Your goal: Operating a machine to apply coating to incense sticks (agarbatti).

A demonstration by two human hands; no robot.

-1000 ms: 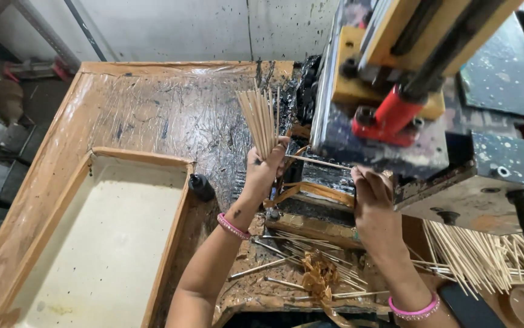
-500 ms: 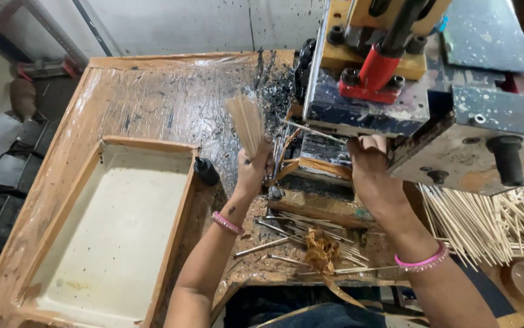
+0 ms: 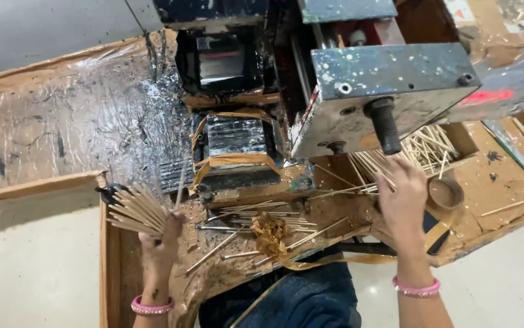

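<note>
Wooden sticks (image 3: 135,211) fan from the closed left hand (image 3: 160,243); the open right hand (image 3: 402,200) reaches a stick pile (image 3: 419,150).

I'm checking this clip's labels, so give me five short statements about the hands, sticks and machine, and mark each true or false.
1. The left hand grips a fanned bundle of thin sticks. True.
2. The right hand holds a roll of tape. False: it reaches toward the loose pile of sticks beside the machine, and the tape roll lies on the bench.
3. Both wrists wear pink bangles. True.
4. The machine is clean and freshly painted. False: its grey metal housing is speckled with paint and grime.
5. The wooden tray lies to the person's right. False: it lies to the left.
</note>
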